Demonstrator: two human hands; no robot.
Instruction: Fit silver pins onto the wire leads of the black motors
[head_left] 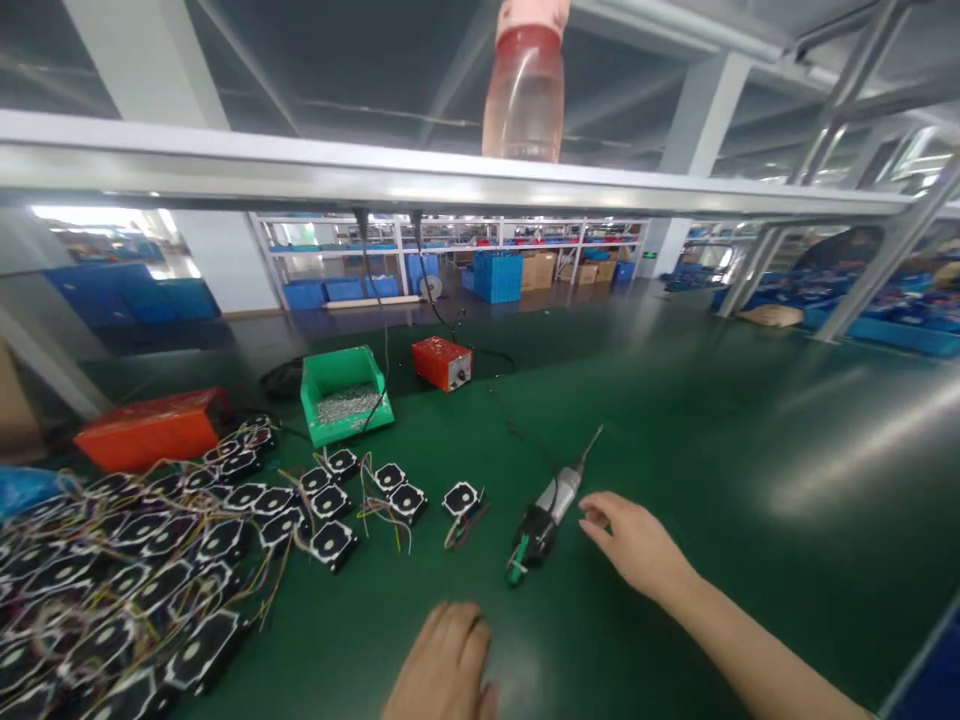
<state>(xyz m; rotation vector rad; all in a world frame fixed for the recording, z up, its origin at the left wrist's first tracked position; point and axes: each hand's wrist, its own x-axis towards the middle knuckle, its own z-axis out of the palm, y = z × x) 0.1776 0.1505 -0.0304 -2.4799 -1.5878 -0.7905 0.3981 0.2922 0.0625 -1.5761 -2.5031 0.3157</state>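
Observation:
My right hand (636, 545) hovers just right of an electric screwdriver (546, 512) that lies on the green table (675, 420), fingers spread and reaching toward its grey body, holding nothing. My left hand (444, 665) rests flat on the table at the bottom edge, fingers together and empty. Several small black cooling fans with coloured wires lie to the left; the nearest loose one (460, 498) sits just left of the screwdriver.
A big heap of fans (127, 580) fills the left side. Behind it stand a green bin of screws (343, 393), a small orange box (442, 362) and a long orange box (150, 430). A pink bottle (525, 85) stands on the overhead rail.

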